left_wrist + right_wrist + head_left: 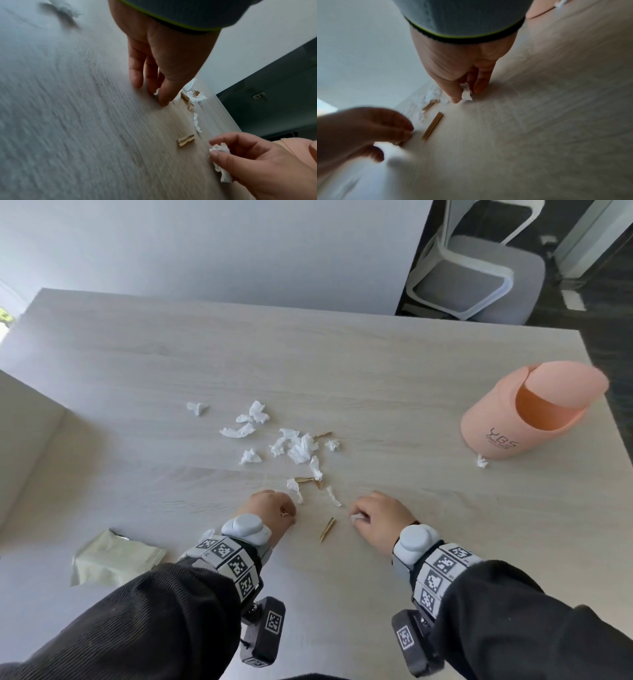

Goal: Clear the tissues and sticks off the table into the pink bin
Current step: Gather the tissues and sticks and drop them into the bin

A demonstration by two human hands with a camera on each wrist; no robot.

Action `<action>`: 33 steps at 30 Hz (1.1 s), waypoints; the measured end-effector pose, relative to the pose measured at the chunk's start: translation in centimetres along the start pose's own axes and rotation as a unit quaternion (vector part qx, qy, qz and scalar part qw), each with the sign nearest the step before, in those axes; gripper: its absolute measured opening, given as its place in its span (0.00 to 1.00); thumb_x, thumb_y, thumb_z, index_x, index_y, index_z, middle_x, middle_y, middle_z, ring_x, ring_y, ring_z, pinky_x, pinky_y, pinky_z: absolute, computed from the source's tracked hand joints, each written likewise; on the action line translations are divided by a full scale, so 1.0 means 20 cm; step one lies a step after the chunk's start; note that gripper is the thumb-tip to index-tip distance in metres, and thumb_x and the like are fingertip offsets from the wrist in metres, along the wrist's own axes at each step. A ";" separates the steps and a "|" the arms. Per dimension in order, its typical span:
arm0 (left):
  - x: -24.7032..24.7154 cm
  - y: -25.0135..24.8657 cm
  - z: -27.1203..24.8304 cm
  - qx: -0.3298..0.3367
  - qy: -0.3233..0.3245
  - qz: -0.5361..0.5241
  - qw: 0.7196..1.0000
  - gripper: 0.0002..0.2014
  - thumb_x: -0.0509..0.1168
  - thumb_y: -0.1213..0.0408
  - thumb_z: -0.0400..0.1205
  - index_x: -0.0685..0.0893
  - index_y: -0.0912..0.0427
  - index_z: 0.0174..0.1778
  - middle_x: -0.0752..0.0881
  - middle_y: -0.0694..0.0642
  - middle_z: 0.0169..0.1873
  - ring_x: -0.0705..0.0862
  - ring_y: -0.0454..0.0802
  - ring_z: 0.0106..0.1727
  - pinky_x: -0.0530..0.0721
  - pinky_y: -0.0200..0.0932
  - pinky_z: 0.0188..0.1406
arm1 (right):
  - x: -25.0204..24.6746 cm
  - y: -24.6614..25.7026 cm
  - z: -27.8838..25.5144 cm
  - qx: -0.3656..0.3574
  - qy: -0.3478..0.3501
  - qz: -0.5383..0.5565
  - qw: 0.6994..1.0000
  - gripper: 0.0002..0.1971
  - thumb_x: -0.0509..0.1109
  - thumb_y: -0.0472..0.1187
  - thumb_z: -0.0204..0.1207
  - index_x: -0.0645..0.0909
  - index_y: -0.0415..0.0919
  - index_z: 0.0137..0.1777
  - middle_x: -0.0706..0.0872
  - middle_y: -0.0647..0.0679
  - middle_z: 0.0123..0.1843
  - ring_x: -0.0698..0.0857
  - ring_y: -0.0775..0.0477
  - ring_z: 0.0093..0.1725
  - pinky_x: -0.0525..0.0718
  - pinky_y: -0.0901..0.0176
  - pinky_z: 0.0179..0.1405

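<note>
Several crumpled white tissue scraps (298,446) lie in the middle of the table (137,371), with short brown sticks (305,480) among them. One stick (327,529) (186,140) (433,127) lies between my hands. My left hand (286,513) (157,97) has its fingertips down on the table, pinching a small white scrap. My right hand (356,517) (464,97) pinches a tissue scrap (220,148) just above the table. The pink bin (496,426) stands far right with its swing lid tilted open, and one tissue scrap (482,461) lies at its base.
A pale green tissue pack (113,556) lies near the front left. A beige block (27,440) borders the table's left side. A grey chair (476,275) stands beyond the far right corner. The bin is close to the table's right edge.
</note>
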State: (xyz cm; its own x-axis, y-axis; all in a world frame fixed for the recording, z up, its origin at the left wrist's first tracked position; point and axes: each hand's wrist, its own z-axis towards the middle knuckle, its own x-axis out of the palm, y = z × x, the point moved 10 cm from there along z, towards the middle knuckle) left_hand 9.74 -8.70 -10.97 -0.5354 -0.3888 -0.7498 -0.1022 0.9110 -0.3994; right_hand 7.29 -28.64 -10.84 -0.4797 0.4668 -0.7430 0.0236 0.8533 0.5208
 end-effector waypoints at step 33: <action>-0.12 -0.21 0.18 0.071 -0.062 -0.054 0.994 0.05 0.72 0.60 0.77 0.88 0.44 0.45 0.79 0.46 0.53 0.83 0.43 0.39 0.78 0.36 0.38 | -0.34 -0.46 0.06 0.098 -0.094 0.023 0.990 0.05 0.70 0.38 0.75 0.87 0.40 0.45 0.80 0.44 0.51 0.81 0.40 0.50 0.75 0.57 0.49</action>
State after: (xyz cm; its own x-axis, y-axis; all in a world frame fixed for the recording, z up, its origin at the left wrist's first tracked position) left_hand 14.49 -12.10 -9.31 -0.4194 -0.5047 -0.7546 -0.0289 0.8382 -0.5446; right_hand 11.30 -39.42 -11.05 -0.3024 0.5246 -0.7958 0.2207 0.8508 0.4770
